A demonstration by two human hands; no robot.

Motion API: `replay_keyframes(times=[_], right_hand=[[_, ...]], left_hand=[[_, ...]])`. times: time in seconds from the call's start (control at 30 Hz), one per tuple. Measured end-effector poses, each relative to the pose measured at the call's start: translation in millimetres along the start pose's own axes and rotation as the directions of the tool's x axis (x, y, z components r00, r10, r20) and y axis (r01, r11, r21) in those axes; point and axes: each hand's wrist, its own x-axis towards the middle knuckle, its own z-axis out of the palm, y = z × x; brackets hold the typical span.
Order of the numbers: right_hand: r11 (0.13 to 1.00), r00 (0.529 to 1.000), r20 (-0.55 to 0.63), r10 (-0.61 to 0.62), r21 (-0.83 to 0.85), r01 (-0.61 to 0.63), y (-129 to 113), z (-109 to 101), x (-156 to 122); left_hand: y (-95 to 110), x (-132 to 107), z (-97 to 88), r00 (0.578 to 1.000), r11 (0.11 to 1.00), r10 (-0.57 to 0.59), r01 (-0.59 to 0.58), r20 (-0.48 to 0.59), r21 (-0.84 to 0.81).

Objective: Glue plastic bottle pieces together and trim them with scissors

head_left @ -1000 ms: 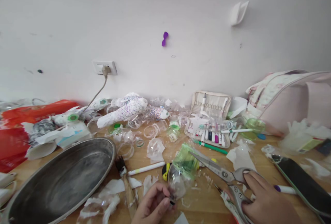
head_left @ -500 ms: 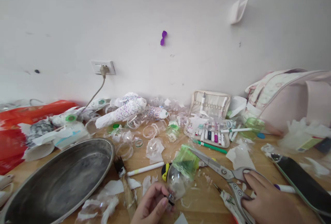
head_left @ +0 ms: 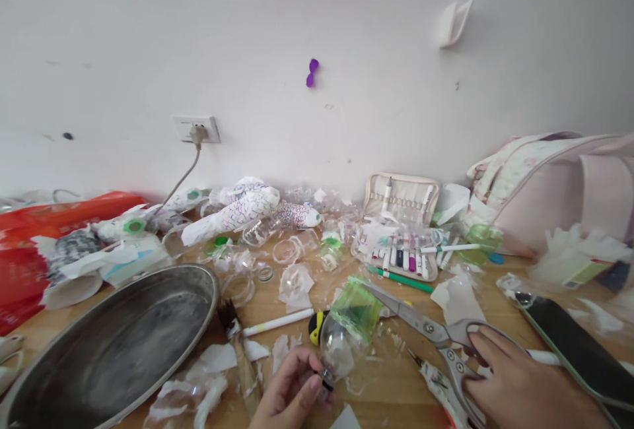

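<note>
My left hand [head_left: 294, 386] is closed, its thumb and fingers pinching the narrow neck end of a clear plastic bottle piece [head_left: 339, 346]. A small dark part shows at the fingertips. The piece's far end is green see-through plastic [head_left: 356, 310]. My right hand [head_left: 520, 376] has its fingers in the handles of large grey scissors [head_left: 428, 330]. The blades point up and left, with the upper tip at the green plastic; whether they touch it I cannot tell. Behind the bottle piece lies a yellow and black round item [head_left: 317, 328], partly hidden.
A metal basin [head_left: 123, 343] stands at left, beside a brush [head_left: 240, 356]. White fish-shaped crafts [head_left: 238, 212], plastic scraps and an open marker case [head_left: 401, 198] line the back. A phone [head_left: 569, 343] and pink bag [head_left: 549, 185] are at right. A craft knife-like tool [head_left: 436, 379] lies below the scissors.
The green end of the bottle piece has tilted slightly. Both hands keep their grips, and the scissors have barely moved.
</note>
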Motion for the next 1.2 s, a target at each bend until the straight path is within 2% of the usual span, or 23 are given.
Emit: replay_keyframes(times=[0.1, 0.27, 0.43, 0.67, 0.73, 0.83, 1.0, 1.2], right_hand=[[0.999, 0.999, -0.015, 0.043, -0.016, -0.043, -3, -5, 6], [1.000, 0.999, -0.036, -0.010, 0.016, 0.010, -3, -11, 7], [0.995, 0.995, 0.010, 0.099, -0.012, -0.099, -3, -3, -1], [0.965, 0.970, 0.120, 0.210, 0.132, -0.225, -4, 1, -10], [0.963, 0.975, 0.116, 0.188, 0.176, -0.206, -5, -2, -9], [0.968, 0.981, 0.127, 0.146, 0.186, -0.168, -8, -8, -3], [0.987, 0.992, 0.063, 0.113, 0.107, -0.119, -13, -14, 7], [0.993, 0.992, 0.056, 0.115, -0.001, -0.115, -11, -8, 3]], left_hand=[[-1, 2, -1.6, 1.000, 1.000, -0.009, 0.009, 0.024, -0.014], [-1, 3, -0.2, 0.999, 0.999, 0.031, -0.031, 0.006, -0.019], [3, 4, -0.9, 1.000, 1.000, 0.019, -0.019, 0.023, 0.015], [3, 1, -0.5, 0.998, 0.996, 0.012, -0.006, -0.065, 0.093], [2, 1, 0.0, 0.996, 0.995, 0.023, -0.015, -0.086, 0.094], [3, 1, -0.3, 0.999, 0.996, 0.008, -0.003, -0.049, 0.095], [2, 1, -1.4, 0.999, 0.999, 0.003, 0.000, -0.050, 0.054], [2, 3, -5.1, 1.000, 0.999, -0.003, 0.004, -0.015, 0.046]])
